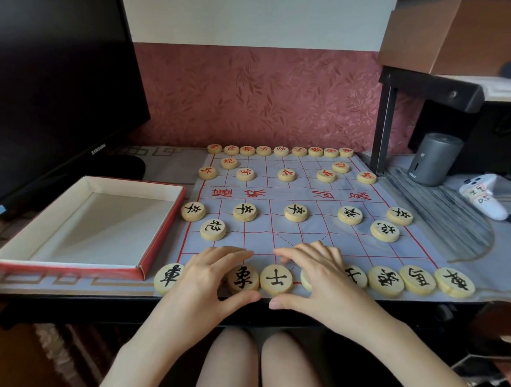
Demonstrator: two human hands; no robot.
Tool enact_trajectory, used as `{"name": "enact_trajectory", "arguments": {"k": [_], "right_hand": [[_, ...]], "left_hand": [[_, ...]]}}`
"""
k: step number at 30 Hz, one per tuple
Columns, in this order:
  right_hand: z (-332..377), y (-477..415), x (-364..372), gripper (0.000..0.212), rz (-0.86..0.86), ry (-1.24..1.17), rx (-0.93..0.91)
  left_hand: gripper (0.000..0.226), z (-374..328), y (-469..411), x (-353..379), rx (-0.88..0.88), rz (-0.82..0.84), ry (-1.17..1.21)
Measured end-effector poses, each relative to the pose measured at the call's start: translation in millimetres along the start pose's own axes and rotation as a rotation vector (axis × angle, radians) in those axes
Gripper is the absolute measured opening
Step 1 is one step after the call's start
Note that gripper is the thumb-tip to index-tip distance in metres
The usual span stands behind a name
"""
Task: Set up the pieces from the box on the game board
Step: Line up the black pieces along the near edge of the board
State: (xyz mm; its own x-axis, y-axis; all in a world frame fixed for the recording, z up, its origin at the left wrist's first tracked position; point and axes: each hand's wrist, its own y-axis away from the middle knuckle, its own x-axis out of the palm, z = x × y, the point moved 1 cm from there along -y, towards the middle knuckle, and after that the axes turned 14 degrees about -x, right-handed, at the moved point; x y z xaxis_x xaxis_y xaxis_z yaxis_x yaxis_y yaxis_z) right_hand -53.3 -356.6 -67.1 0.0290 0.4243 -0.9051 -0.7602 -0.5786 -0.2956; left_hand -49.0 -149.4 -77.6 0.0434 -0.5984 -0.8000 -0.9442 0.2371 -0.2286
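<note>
Pieces [276,279] on the cloth game board [308,237]: sat in full rows, red-lettered along the far edge of the worktop [63,284], black-lettered along the near edge. Left grip [211,276]: lay flat over the near row, fingers straight, thumb spread wide, pinching nothing. Right grip [318,275]: rested just beside it on the same row, fingers loosely spread and lightly bent over a half-hidden disc. Box [162,225]: stood open at the left edge, touching the board's side, white inside showing. Dark monitor [56,84] behind it. Grey cylinder [434,158] and white controller [483,197] toward the right edge.
</note>
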Motion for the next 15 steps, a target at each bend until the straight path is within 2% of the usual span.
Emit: {"name": "enact_trajectory", "arguments": {"k": [5,7,11,15], "right_hand": [[-11.9,15.5,-30.1,0.05,-0.064,-0.077,0.066],[-20.9,28.1,-42.9,0.042,-0.058,-0.115,0.151],[-35.5,53.0,-58.9,0.045,-0.007,-0.156,0.231],[-42.0,64.5,-64.3,0.045,0.071,-0.132,0.246]], "left_hand": [[0.059,-18.5,-6.4,1.0,0.038,0.004,-0.006],[0.054,-31.5,-10.7,4.9,0.058,0.008,0.003],[0.057,-57.4,-21.5,17.7,0.118,0.099,-0.023],[0.049,-74.6,-29.0,27.9,0.163,0.174,-0.052]]}}
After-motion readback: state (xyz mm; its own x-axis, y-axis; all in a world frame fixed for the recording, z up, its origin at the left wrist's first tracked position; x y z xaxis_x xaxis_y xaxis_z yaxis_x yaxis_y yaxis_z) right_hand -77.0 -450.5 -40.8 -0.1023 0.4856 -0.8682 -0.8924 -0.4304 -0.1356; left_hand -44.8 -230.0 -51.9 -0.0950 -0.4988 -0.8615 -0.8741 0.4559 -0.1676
